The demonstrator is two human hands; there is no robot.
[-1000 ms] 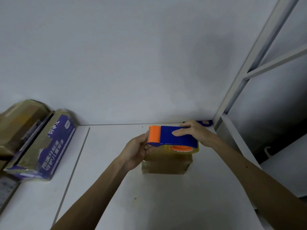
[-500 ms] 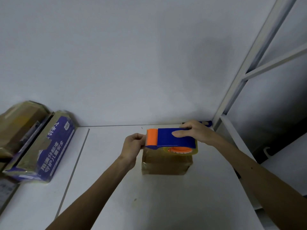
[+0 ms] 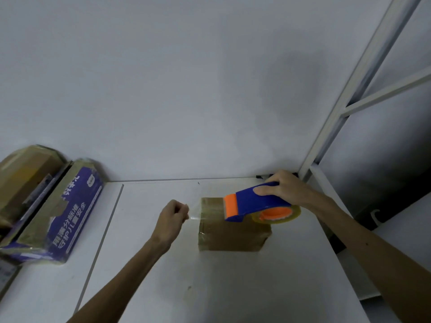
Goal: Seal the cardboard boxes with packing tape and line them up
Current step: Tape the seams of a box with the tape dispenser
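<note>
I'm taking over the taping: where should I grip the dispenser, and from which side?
Probably the blue body of the tape dispenser, from above, as the right hand does: the tape roll hangs below, and the orange end feeds tape.

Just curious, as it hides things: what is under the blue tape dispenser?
A small taped box sits on the table. The dispenser, held in the right hand, hides the box's far right corner, so that part cannot be seen.
</note>
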